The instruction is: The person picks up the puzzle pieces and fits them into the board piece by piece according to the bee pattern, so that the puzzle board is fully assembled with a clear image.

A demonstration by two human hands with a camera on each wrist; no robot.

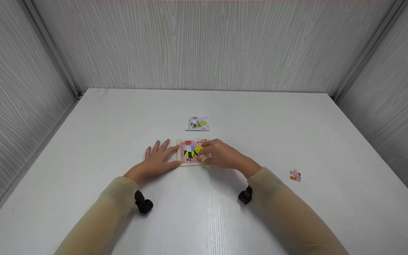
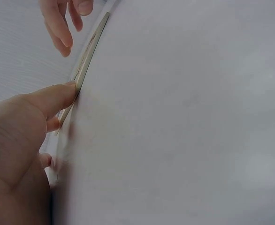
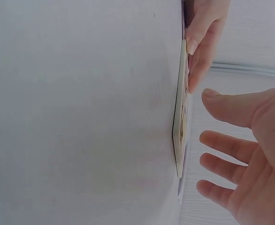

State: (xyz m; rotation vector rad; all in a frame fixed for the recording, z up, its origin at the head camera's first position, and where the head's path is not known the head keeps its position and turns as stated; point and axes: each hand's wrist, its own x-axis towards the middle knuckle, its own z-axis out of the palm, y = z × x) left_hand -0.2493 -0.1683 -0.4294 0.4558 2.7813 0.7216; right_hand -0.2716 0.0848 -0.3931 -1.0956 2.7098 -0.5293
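A bee jigsaw puzzle [image 1: 190,151] in a pale wooden frame lies flat on the white table. Thumb and index finger of my left hand [image 1: 154,160] touch the frame's left side, the other fingers spread on the tabletop. In the left wrist view the thumb [image 2: 62,97] presses against the frame's edge [image 2: 91,58]. My right hand [image 1: 224,155] hovers over the puzzle's right part, which it hides from the head camera. The right wrist view shows its fingers [image 3: 226,145] apart, bent slightly toward the puzzle, with nothing between them.
Behind the frame lies a square card [image 1: 197,123] with the same bee picture. A loose pink puzzle piece [image 1: 295,175] rests to the right, beyond the right forearm. Grainy pale panels [image 1: 204,46] wall the table [image 1: 197,219] at the back and sides.
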